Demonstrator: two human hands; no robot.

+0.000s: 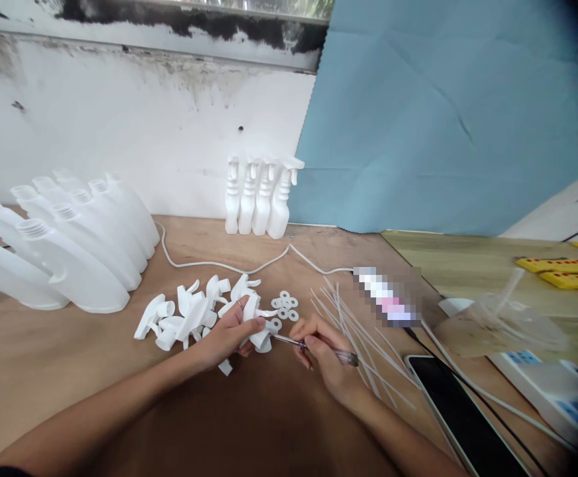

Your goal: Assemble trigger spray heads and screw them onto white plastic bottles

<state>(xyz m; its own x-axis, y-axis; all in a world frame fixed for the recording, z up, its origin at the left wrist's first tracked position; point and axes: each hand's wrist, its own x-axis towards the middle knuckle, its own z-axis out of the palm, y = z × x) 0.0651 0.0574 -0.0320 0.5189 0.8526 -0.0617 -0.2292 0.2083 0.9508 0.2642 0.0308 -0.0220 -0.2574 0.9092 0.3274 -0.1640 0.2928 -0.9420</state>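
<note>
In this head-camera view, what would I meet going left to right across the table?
Tall white open-necked plastic bottles, heaped white plastic sprayer heads, small white ring-shaped washers, thin white plastic tubes, black-screened flat phone.

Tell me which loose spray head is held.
The spray head in the left hand, by the tip of the metal tool; the other loose ones lie on the table.

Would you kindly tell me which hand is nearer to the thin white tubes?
Right: the right hand is just left of the tubes, while the left hand is farther off to their left.
</note>
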